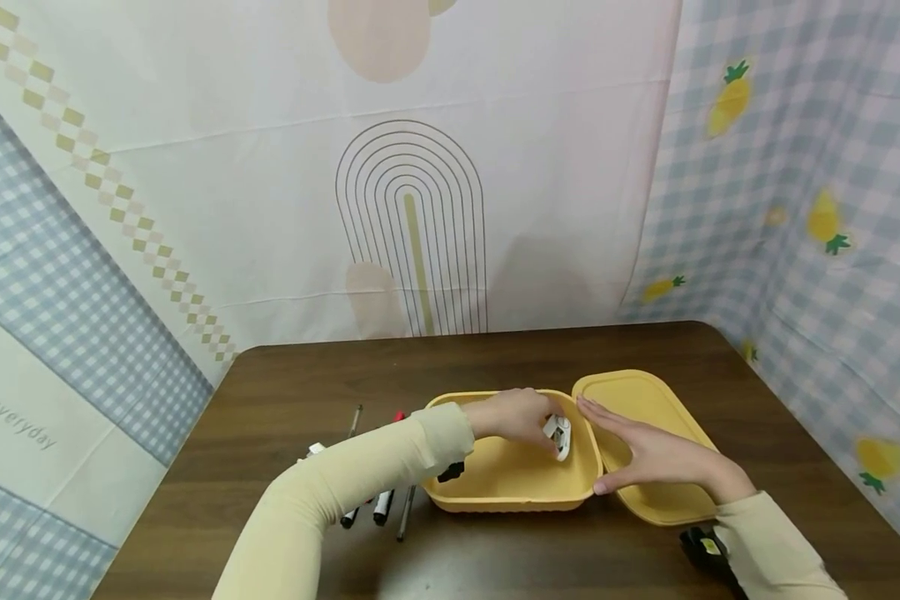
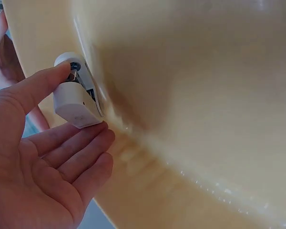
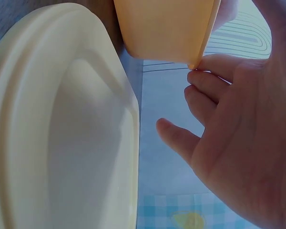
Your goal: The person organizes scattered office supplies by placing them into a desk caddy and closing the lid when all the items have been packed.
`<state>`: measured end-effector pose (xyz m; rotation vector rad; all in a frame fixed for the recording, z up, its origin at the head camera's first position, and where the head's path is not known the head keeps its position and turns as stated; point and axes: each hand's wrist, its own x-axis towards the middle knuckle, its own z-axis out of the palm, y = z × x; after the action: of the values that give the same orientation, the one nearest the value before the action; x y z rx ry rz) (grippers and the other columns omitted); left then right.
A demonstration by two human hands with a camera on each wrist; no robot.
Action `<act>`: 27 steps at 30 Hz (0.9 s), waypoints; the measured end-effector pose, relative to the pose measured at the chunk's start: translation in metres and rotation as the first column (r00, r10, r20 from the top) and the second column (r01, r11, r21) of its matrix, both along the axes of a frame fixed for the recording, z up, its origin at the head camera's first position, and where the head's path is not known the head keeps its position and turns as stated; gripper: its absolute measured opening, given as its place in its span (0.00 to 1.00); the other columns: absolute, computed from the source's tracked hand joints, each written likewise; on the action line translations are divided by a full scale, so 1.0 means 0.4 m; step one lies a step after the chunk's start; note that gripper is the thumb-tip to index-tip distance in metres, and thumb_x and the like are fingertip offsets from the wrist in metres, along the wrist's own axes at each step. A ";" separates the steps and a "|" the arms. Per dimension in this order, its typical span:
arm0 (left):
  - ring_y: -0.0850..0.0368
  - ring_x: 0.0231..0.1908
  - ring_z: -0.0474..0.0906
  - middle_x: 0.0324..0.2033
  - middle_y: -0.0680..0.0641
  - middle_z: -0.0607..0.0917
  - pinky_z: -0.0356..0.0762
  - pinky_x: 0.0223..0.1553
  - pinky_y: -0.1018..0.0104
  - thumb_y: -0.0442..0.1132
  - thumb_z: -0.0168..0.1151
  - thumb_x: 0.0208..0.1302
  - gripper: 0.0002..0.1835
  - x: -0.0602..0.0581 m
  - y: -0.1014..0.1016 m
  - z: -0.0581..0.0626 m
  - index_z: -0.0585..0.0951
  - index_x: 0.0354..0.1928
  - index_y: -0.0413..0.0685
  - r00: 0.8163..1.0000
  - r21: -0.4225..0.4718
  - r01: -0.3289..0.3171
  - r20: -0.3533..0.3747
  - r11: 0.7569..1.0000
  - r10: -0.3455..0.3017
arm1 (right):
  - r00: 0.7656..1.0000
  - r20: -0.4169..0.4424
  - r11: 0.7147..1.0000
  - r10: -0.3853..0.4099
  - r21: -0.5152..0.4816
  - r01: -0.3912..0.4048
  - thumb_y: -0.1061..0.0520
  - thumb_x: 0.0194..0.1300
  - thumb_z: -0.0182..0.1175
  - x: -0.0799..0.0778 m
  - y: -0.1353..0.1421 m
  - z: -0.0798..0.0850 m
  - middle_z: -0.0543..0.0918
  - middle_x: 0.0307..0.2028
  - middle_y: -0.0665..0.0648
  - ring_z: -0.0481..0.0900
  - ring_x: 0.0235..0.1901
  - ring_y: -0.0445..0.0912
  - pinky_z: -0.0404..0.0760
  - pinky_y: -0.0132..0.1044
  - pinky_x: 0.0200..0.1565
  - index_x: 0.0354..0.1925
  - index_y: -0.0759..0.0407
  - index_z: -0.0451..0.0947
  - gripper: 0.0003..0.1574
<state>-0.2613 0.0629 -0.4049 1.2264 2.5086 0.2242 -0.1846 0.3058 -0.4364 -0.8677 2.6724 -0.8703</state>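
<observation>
Inside the right end of a yellow plastic box, my left hand pinches a small white device between thumb and fingers. Seen from the left wrist, the device has rounded ends and metal parts, much like a mini stapler; it lies close against the box wall. My right hand spans the box's right end with thumb and fingers spread. Its fingertips touch the rim from outside. Beneath the right hand lies the matching yellow lid, apart from my palm in the right wrist view.
Several markers and pens lie left of the box, among them a black-and-white marker and a thin dark pen. My left forearm partly covers them. A patterned cloth hangs behind the brown table.
</observation>
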 end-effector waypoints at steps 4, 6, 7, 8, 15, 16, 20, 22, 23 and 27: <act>0.65 0.36 0.75 0.41 0.59 0.83 0.71 0.37 0.73 0.53 0.73 0.60 0.30 0.002 0.001 -0.018 0.80 0.63 0.51 1.000 0.021 0.016 0.005 1.000 -0.016 | 1.000 0.007 1.000 0.006 0.001 -0.006 0.34 0.55 0.73 0.000 -0.002 0.003 0.47 0.79 0.62 0.50 0.75 0.61 0.63 0.58 0.66 0.81 0.54 0.44 0.71; 0.66 0.36 0.75 0.41 0.59 0.83 0.71 0.38 0.73 0.52 0.73 0.60 0.30 0.001 0.001 -0.026 0.80 0.63 0.51 1.000 0.034 0.021 0.010 0.999 -0.021 | 1.000 0.011 1.000 0.008 -0.004 -0.008 0.34 0.55 0.73 0.002 -0.004 0.002 0.47 0.79 0.62 0.50 0.75 0.61 0.64 0.56 0.67 0.81 0.54 0.44 0.71; 0.66 0.37 0.75 0.42 0.59 0.83 0.70 0.38 0.74 0.52 0.73 0.60 0.30 0.001 0.000 -0.030 0.80 0.63 0.52 1.000 0.038 0.022 0.010 0.999 -0.023 | 1.000 0.013 1.000 0.007 -0.006 -0.007 0.34 0.55 0.73 0.002 -0.005 0.000 0.46 0.79 0.62 0.49 0.75 0.61 0.63 0.54 0.67 0.81 0.54 0.44 0.71; 0.67 0.37 0.75 0.43 0.59 0.83 0.70 0.39 0.74 0.52 0.73 0.61 0.29 0.001 0.000 -0.034 0.80 0.63 0.52 1.000 0.040 0.023 0.012 0.999 -0.023 | 1.000 0.018 1.000 0.003 -0.011 -0.003 0.34 0.55 0.73 0.003 -0.006 -0.002 0.46 0.79 0.61 0.49 0.75 0.60 0.63 0.53 0.68 0.81 0.53 0.45 0.70; 0.67 0.38 0.75 0.46 0.57 0.84 0.71 0.40 0.74 0.53 0.72 0.61 0.32 0.007 0.004 -0.044 0.78 0.65 0.51 1.000 0.018 0.002 0.006 1.000 -0.002 | 1.000 0.031 1.000 -0.007 -0.015 0.007 0.34 0.56 0.72 0.009 -0.006 -0.012 0.45 0.79 0.59 0.49 0.75 0.59 0.64 0.52 0.68 0.81 0.49 0.43 0.70; 0.67 0.38 0.75 0.47 0.57 0.84 0.71 0.40 0.74 0.53 0.72 0.61 0.32 0.008 0.006 -0.043 0.78 0.65 0.51 1.000 0.018 -0.001 0.003 1.000 0.001 | 1.000 0.030 1.000 -0.006 -0.016 0.006 0.34 0.56 0.72 0.009 -0.005 -0.011 0.46 0.79 0.59 0.50 0.75 0.59 0.64 0.54 0.67 0.81 0.49 0.43 0.70; 0.66 0.39 0.76 0.47 0.57 0.84 0.72 0.41 0.73 0.52 0.73 0.60 0.32 0.013 0.010 -0.038 0.77 0.65 0.53 1.000 0.015 -0.008 -0.016 1.000 0.008 | 1.000 0.024 1.000 -0.015 -0.006 0.015 0.33 0.54 0.72 0.004 -0.003 -0.006 0.46 0.79 0.58 0.50 0.75 0.56 0.64 0.54 0.67 0.81 0.50 0.44 0.71; 0.66 0.39 0.76 0.46 0.57 0.84 0.72 0.40 0.73 0.53 0.74 0.59 0.32 0.015 0.012 -0.039 0.77 0.64 0.54 0.999 0.007 -0.019 -0.028 1.000 0.019 | 1.000 0.015 1.000 -0.009 -0.002 0.009 0.32 0.54 0.72 0.003 -0.002 -0.003 0.46 0.79 0.59 0.51 0.75 0.57 0.65 0.53 0.67 0.81 0.51 0.44 0.71; 0.66 0.38 0.76 0.45 0.57 0.84 0.73 0.39 0.73 0.53 0.75 0.58 0.32 0.017 0.012 -0.039 0.77 0.63 0.54 0.999 0.001 -0.028 -0.032 1.000 0.028 | 1.000 0.015 1.000 -0.009 0.001 0.009 0.32 0.54 0.72 0.002 -0.002 -0.001 0.46 0.79 0.58 0.51 0.75 0.57 0.65 0.52 0.67 0.81 0.50 0.44 0.71; 0.65 0.36 0.76 0.41 0.57 0.83 0.73 0.36 0.72 0.54 0.76 0.56 0.32 0.023 0.014 -0.045 0.77 0.61 0.55 0.997 -0.017 -0.064 -0.044 0.998 0.063 | 1.000 0.019 1.000 0.003 -0.002 -0.003 0.34 0.56 0.72 0.001 0.000 0.004 0.45 0.79 0.59 0.50 0.75 0.60 0.65 0.51 0.67 0.81 0.48 0.43 0.70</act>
<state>-0.2522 0.0685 -0.4231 1.1573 2.5838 0.1910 -0.1841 0.3059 -0.4347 -0.8595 2.6542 -0.8759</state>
